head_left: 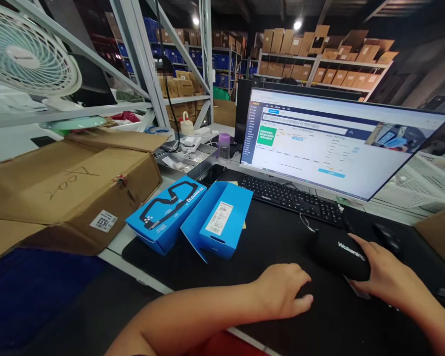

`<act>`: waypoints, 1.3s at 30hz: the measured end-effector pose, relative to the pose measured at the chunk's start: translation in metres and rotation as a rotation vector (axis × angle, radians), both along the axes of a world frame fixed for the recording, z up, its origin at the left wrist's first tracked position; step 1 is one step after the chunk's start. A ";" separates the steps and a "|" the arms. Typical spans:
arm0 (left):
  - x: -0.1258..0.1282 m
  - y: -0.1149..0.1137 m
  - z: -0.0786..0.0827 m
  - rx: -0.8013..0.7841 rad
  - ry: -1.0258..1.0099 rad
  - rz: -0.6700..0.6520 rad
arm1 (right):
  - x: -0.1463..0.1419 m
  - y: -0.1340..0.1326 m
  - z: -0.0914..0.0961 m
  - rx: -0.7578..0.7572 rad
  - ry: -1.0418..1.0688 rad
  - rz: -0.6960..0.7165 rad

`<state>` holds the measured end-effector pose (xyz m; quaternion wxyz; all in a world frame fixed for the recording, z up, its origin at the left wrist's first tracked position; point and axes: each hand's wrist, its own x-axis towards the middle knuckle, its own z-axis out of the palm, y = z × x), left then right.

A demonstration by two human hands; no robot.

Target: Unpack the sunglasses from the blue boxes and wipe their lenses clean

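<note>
Far left of the fingers, a white round-caged electric fan (pixel 25 52) sits on a grey steel rack. Below it a large brown cardboard carton (pixel 66 193) lies on the pale worktop. Nearer in, a blue cardboard product box printed with a black outline (pixel 166 210) and an open blue cardboard tray with a white label (pixel 218 222) rest at the edge of the black desk mat (pixel 267 232).

The left hand (pixel 282 291) lies palm-down on that mat, fingers loosely curled, gripping nothing. Beyond its fingers stand a black keyboard (pixel 292 198) and a wide flat monitor (pixel 337 143) (a web form glows on it).

Just right of those fingertips lies a black soft fabric pouch with white lettering (pixel 339 252). The right hand (pixel 385 277) has its fingers closed around the pouch's right end, holding it on the mat. A black computer mouse (pixel 387 237) sits just past them. Behind, warehouse shelves of brown cartons (pixel 337 69) fill the dim room.
</note>
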<state>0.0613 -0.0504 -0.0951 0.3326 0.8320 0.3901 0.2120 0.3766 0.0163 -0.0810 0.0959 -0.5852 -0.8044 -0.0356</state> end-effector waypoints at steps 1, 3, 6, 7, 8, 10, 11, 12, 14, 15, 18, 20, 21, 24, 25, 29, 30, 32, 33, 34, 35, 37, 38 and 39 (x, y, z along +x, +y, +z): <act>-0.002 0.000 -0.002 -0.015 -0.016 -0.002 | -0.007 -0.005 0.009 0.027 -0.036 -0.010; -0.004 0.002 -0.007 -0.060 -0.053 -0.016 | -0.025 -0.016 0.027 0.077 -0.094 -0.015; -0.002 0.004 -0.013 -0.245 -0.261 -0.014 | -0.062 -0.034 0.043 0.278 -0.066 -0.095; 0.000 0.005 -0.015 -0.303 -0.368 0.012 | -0.078 -0.040 0.044 0.355 -0.059 -0.138; 0.002 0.005 -0.017 -0.348 -0.481 0.044 | -0.094 -0.046 0.042 0.422 -0.063 -0.172; 0.004 0.006 -0.019 -0.394 -0.714 0.144 | -0.128 -0.057 0.030 0.490 -0.104 -0.164; 0.004 0.007 -0.019 -0.411 -0.816 0.200 | -0.142 -0.061 0.021 0.519 -0.117 -0.112; 0.002 0.008 -0.019 -0.430 -0.902 0.250 | -0.155 -0.066 0.012 0.551 -0.119 -0.030; -0.005 0.013 -0.017 -0.458 -1.010 0.338 | -0.172 -0.073 -0.005 0.610 -0.079 0.163; -0.008 0.015 -0.015 -0.462 -1.036 0.368 | -0.177 -0.076 -0.011 0.629 -0.050 0.260; -0.018 0.021 -0.009 -0.497 -1.126 0.419 | -0.181 -0.082 -0.017 0.630 0.033 0.518; -0.020 0.022 -0.005 -0.557 -1.204 0.431 | -0.177 -0.084 -0.011 0.583 0.091 0.684; -0.020 0.022 -0.004 -0.592 -1.242 0.431 | -0.174 -0.084 -0.007 0.554 0.137 0.753; -0.019 0.022 -0.002 -0.695 -1.334 0.429 | -0.159 -0.080 0.002 0.517 0.319 0.782; -0.019 0.022 -0.002 -0.723 -1.360 0.436 | -0.153 -0.077 0.004 0.523 0.383 0.718; -0.020 0.027 0.000 -0.808 -1.466 0.529 | -0.138 -0.061 -0.003 0.332 0.647 0.338; -0.020 0.029 0.001 -0.830 -1.489 0.569 | -0.137 -0.057 -0.008 0.180 0.738 0.282; -0.022 0.030 0.004 -0.878 -1.512 0.623 | -0.140 -0.051 -0.018 -0.192 0.913 0.225; -0.022 0.030 0.005 -0.900 -1.511 0.629 | -0.142 -0.049 -0.023 -0.354 0.978 0.206; -0.023 0.029 0.006 -0.918 -1.504 0.617 | -0.145 -0.048 -0.027 -0.462 1.017 0.182; -0.023 0.029 0.006 -0.939 -1.492 0.593 | -0.149 -0.047 -0.030 -0.516 1.027 0.158; -0.024 0.027 0.004 -0.984 -1.451 0.552 | -0.155 -0.049 -0.034 -0.513 1.009 0.131; -0.024 0.027 0.003 -0.998 -1.424 0.544 | -0.157 -0.051 -0.034 -0.492 0.998 0.137; -0.025 0.027 0.001 -1.006 -1.395 0.541 | -0.159 -0.053 -0.035 -0.476 0.986 0.154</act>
